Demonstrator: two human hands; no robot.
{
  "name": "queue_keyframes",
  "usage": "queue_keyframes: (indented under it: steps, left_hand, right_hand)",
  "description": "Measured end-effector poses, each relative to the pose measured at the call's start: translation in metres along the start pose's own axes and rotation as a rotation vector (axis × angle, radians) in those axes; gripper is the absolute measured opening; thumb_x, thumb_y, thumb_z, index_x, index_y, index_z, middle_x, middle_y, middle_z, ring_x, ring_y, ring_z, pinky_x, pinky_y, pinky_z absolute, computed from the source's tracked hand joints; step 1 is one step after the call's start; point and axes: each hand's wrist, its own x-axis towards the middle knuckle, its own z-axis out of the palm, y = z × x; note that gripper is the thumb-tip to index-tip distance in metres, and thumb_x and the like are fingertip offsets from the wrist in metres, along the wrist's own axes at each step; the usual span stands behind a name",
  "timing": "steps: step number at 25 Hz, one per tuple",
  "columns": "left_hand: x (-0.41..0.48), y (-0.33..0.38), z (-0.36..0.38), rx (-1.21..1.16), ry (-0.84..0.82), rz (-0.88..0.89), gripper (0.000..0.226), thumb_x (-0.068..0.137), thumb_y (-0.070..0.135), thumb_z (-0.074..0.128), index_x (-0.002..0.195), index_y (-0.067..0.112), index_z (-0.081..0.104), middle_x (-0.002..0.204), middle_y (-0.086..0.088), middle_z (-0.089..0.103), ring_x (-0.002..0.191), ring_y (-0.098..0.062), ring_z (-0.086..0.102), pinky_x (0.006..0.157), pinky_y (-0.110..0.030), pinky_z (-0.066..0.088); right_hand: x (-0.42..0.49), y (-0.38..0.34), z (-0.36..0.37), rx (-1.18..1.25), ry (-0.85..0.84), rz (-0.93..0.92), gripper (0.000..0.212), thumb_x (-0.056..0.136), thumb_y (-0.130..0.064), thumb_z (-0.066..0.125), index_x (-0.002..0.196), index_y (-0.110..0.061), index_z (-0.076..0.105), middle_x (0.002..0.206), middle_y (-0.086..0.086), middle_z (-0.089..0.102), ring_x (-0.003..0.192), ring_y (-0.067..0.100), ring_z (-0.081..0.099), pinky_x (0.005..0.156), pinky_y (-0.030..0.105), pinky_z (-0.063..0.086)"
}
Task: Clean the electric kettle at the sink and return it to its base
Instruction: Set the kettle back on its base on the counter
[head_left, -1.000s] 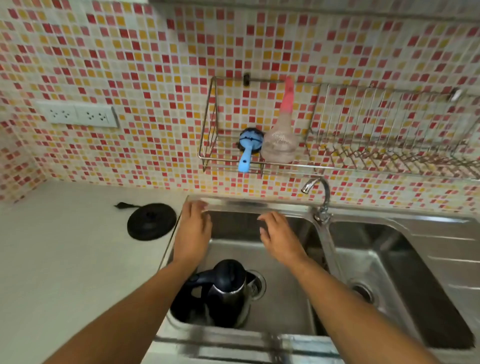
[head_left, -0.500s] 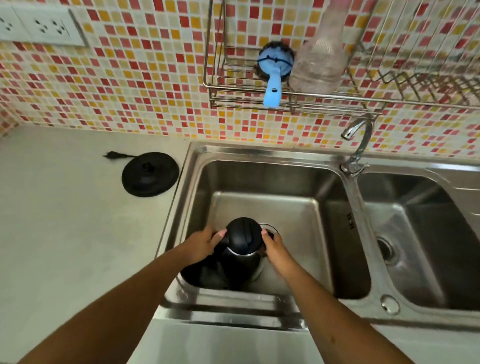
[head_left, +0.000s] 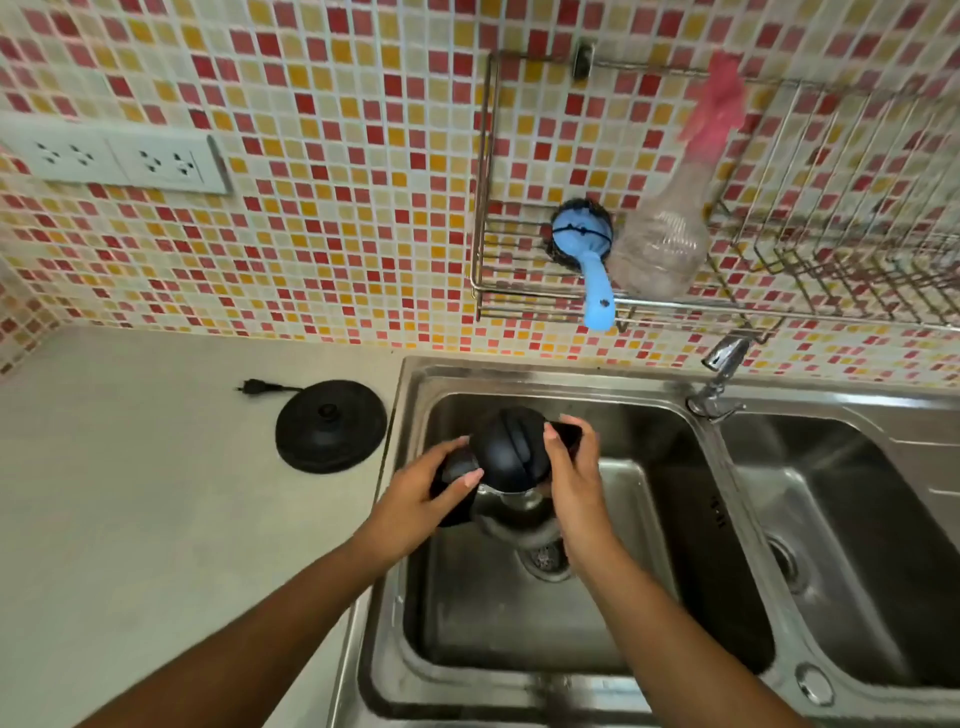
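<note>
The left forearm (head_left: 260, 618) and right forearm (head_left: 675, 639) are bare to the wrists, the left hand (head_left: 415, 501) and right hand (head_left: 574, 480) bare too, with short-cut nails.

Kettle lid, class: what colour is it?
The kettle lid is black, clearest in the head view.

- Matt black plastic lid, shiny metal body on the kettle (head_left: 511, 449).
- Matt black plastic base (head_left: 331, 426).
- Brushed, gleaming steel sink (head_left: 571, 373).
- Glossy tiled wall (head_left: 337, 156).
- Smooth, matt, pale counter (head_left: 156, 519).
- Shiny metal wire rack (head_left: 675, 305).
</note>
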Motion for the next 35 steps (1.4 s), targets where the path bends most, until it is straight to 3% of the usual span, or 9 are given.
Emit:
queue_keyframes:
  steps: [4,6,8,10,13,17,24,31,35]
  left_hand:
    - [0.012,0.021,-0.058,0.049,0.062,0.136,0.040,0.095,0.023,0.063,0.134,0.024,0.053,0.121,0.012,0.064,0.106,0.021,0.056,0.091,0.001,0.038]
    - [0.019,0.026,-0.086,0.094,0.115,0.161,0.043,0.095,0.025,0.062,0.137,0.019,0.053,0.127,0.009,0.063,0.110,0.013,0.056,0.091,0.002,0.037]
    - [0.024,0.030,-0.118,0.156,0.148,0.178,0.046,0.096,0.029,0.061,0.139,0.020,0.052,0.132,0.010,0.060,0.118,0.000,0.054,0.092,0.002,0.036]
    - [0.030,0.032,-0.151,0.200,0.158,0.188,0.048,0.093,0.035,0.060,0.139,0.021,0.054,0.133,0.010,0.060,0.120,-0.006,0.055,0.097,-0.008,0.039]
    - [0.040,0.031,-0.193,0.269,0.171,0.177,0.048,0.092,0.038,0.060,0.138,0.022,0.056,0.133,0.006,0.062,0.122,-0.013,0.056,0.101,-0.027,0.044]
    - [0.052,0.016,-0.234,0.316,0.180,0.132,0.040,0.095,0.031,0.060,0.134,0.024,0.057,0.127,0.008,0.062,0.118,-0.015,0.057,0.098,-0.029,0.044]
    - [0.065,-0.024,-0.272,0.263,0.156,0.078,0.034,0.096,0.027,0.060,0.130,0.030,0.057,0.124,0.008,0.065,0.115,-0.017,0.059,0.101,-0.036,0.047]
    - [0.082,-0.028,-0.286,0.286,0.092,0.047,0.035,0.094,0.033,0.057,0.129,0.030,0.058,0.113,0.016,0.066,0.093,-0.004,0.063,0.082,-0.019,0.046]
    - [0.080,-0.030,-0.293,0.284,0.042,0.032,0.046,0.089,0.039,0.056,0.133,0.025,0.060,0.119,0.011,0.068,0.100,-0.006,0.065,0.078,-0.014,0.050]
  right_hand:
    - [0.010,-0.047,0.044,-0.014,-0.048,-0.105,0.042,0.096,-0.040,0.050,0.132,-0.021,0.042,0.128,-0.001,0.054,0.123,0.018,0.050,0.108,0.040,0.041]
    - [0.017,-0.066,0.067,0.026,-0.076,-0.095,0.044,0.095,-0.045,0.048,0.133,-0.025,0.040,0.129,-0.002,0.052,0.123,0.019,0.050,0.107,0.045,0.041]
    - [0.021,-0.080,0.089,0.051,-0.103,-0.086,0.040,0.101,-0.037,0.042,0.137,-0.022,0.038,0.126,-0.006,0.048,0.122,0.018,0.048,0.105,0.035,0.039]
    - [0.024,-0.089,0.111,0.079,-0.128,-0.070,0.035,0.102,-0.033,0.038,0.136,-0.023,0.038,0.125,-0.008,0.046,0.117,0.015,0.047,0.101,0.030,0.038]
    - [0.032,-0.086,0.140,0.090,-0.171,-0.023,0.017,0.101,-0.037,0.039,0.117,-0.031,0.042,0.116,-0.004,0.056,0.110,0.021,0.054,0.098,0.040,0.045]
    - [0.038,-0.087,0.172,0.060,-0.274,0.013,0.027,0.102,-0.038,0.036,0.126,-0.028,0.043,0.110,-0.012,0.053,0.107,0.012,0.051,0.093,0.031,0.038]
    - [0.054,-0.079,0.217,-0.060,-0.355,0.049,0.041,0.100,-0.044,0.035,0.137,-0.026,0.037,0.137,0.003,0.050,0.126,0.022,0.048,0.109,0.043,0.039]
    - [0.061,-0.083,0.226,-0.146,-0.361,0.026,0.040,0.101,-0.042,0.036,0.138,-0.027,0.035,0.136,0.000,0.052,0.125,0.021,0.050,0.107,0.042,0.041]
    - [0.054,-0.084,0.222,-0.158,-0.366,0.005,0.040,0.102,-0.041,0.036,0.139,-0.027,0.035,0.138,-0.002,0.049,0.126,0.018,0.048,0.105,0.035,0.040]
